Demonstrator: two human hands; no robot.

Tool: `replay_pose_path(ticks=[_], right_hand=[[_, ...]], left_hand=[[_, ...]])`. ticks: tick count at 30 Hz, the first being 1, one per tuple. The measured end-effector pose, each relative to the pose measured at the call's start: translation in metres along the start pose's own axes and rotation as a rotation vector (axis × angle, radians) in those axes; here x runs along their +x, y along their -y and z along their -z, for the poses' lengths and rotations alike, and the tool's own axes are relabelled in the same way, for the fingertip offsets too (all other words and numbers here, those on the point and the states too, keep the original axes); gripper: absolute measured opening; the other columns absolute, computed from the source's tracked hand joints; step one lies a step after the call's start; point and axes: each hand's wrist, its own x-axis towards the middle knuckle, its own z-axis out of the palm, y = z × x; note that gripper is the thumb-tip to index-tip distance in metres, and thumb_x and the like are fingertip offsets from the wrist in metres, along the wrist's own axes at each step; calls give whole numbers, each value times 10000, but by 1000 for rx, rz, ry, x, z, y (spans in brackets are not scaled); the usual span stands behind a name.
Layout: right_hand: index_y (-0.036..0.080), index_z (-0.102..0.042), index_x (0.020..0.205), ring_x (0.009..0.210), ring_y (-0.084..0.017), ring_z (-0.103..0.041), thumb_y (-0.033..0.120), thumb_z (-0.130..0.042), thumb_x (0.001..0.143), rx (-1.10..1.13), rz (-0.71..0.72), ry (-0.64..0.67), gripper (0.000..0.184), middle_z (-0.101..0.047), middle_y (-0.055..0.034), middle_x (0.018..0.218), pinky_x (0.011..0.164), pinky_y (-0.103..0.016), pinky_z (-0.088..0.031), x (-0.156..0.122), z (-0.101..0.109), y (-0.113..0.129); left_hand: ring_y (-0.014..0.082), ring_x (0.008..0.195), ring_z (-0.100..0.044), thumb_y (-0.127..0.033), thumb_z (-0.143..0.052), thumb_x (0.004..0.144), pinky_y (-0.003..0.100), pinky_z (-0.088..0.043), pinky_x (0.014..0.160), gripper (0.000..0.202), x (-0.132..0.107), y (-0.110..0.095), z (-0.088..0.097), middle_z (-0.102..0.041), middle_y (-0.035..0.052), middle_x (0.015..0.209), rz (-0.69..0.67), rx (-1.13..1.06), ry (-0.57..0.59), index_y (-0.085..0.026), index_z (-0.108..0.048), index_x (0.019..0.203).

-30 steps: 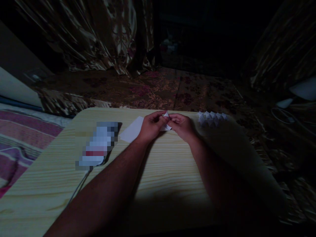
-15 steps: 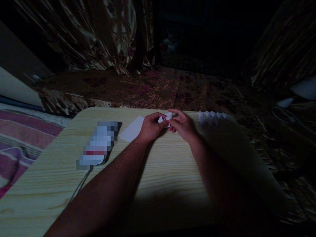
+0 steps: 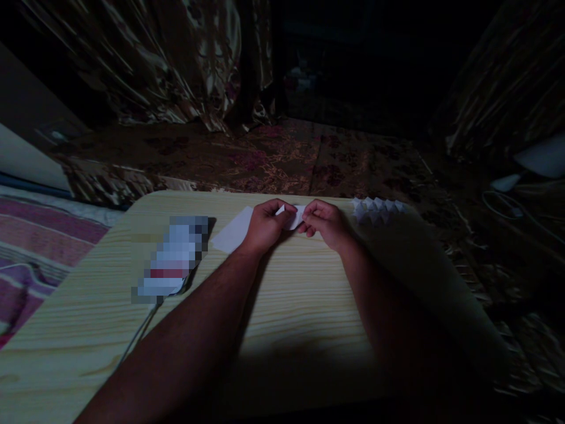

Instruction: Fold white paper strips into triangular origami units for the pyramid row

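A small folded piece of white paper (image 3: 295, 218) is held between both hands over the far part of the table. My left hand (image 3: 266, 225) pinches its left side, thumb on top. At its right edge, my right hand (image 3: 324, 222) grips it between thumb and fingers. Fingers cover parts of the paper, so its full shape is hidden. Flat white paper (image 3: 233, 230) lies just left of my left hand. To the right of my right hand stand several pointed folded paper pieces (image 3: 377, 210), set close together in rows.
A phone (image 3: 176, 253), blurred out, lies on the left of the light wooden table (image 3: 300, 306), with a white cable (image 3: 136, 335) running from it. Beyond the table is a patterned cloth surface (image 3: 282, 156). A lamp (image 3: 542, 159) stands at the dim right side.
The paper between my hands has gone from upright points to a flatter shape. My right fingers, raised and spread before, have come down and curled around its right edge.
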Motion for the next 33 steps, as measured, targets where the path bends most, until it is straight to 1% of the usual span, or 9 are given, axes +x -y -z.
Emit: replay_pose_path(ticks=[2, 4, 6, 10, 12, 14, 18, 26, 33], right_hand=[[174, -523, 778, 564, -132, -634, 335, -663, 727, 16, -4, -8, 219, -621, 8, 670, 423, -186, -428, 1, 1, -1], [175, -526, 773, 579, -131, -632, 341, -672, 714, 25, -3, -25, 229, -622, 6, 689, 415, -184, -426, 1, 0, -1], [177, -529, 767, 589, -127, -624, 346, -682, 701, 22, 0, -48, 237, -622, 5, 695, 405, -177, -416, 2, 0, -1], [178, -536, 763, 453, -73, -510, 350, -670, 716, -17, 9, -84, 223, -623, 14, 633, 366, -166, -351, 2, -2, -2], [180, -539, 767, 390, -48, -429, 354, -662, 726, -20, 6, -103, 217, -612, 27, 600, 348, -166, -304, 2, -2, -2], [181, -542, 764, 376, -42, -395, 359, -666, 722, -22, -3, -127, 220, -593, 37, 576, 345, -169, -279, 2, -2, -4], [179, -549, 744, 392, -50, -400, 356, -675, 706, -61, -3, -162, 220, -567, 42, 548, 361, -178, -276, 3, -3, -4], [172, -557, 716, 443, -61, -443, 337, -688, 671, -82, -6, -180, 215, -543, 46, 521, 408, -177, -301, 4, -6, 0], [172, -565, 706, 430, -61, -445, 325, -681, 677, -111, 2, -196, 194, -540, 50, 511, 413, -180, -325, 5, -7, -2]], left_hand=[[99, 579, -523, -247, -658, 687, 212, -399, 527, 235, 0, 0, 0, -635, 15, 736, -2, -27, 1, -152, -676, 901], [97, 589, -533, -216, -669, 669, 208, -408, 534, 377, 0, -2, 0, -643, 10, 770, -4, -46, 3, -169, -654, 1042], [103, 607, -550, -216, -680, 660, 213, -423, 552, 458, 0, -2, -1, -660, 20, 799, 2, -48, 2, -166, -639, 1113], [116, 605, -564, -265, -700, 658, 225, -432, 557, 356, 0, -2, -3, -690, 51, 801, 38, -28, -13, -133, -700, 988], [115, 587, -560, -294, -705, 666, 224, -424, 543, 346, 0, -1, -3, -693, 53, 778, 47, -32, -7, -130, -708, 971], [117, 596, -567, -317, -713, 667, 227, -428, 555, 356, 0, 0, -3, -697, 57, 777, 44, -34, -3, -125, -712, 967], [129, 618, -587, -350, -725, 664, 237, -445, 584, 358, 0, 0, -3, -707, 67, 784, 30, -26, 11, -120, -724, 937], [111, 575, -573, -341, -752, 650, 221, -432, 539, 345, -2, -3, -4, -702, 65, 750, 19, -13, 45, -124, -727, 917], [129, 606, -605, -325, -740, 659, 244, -477, 583, 302, -3, -4, -5, -714, 70, 766, 4, -4, 57, -119, -723, 879]])
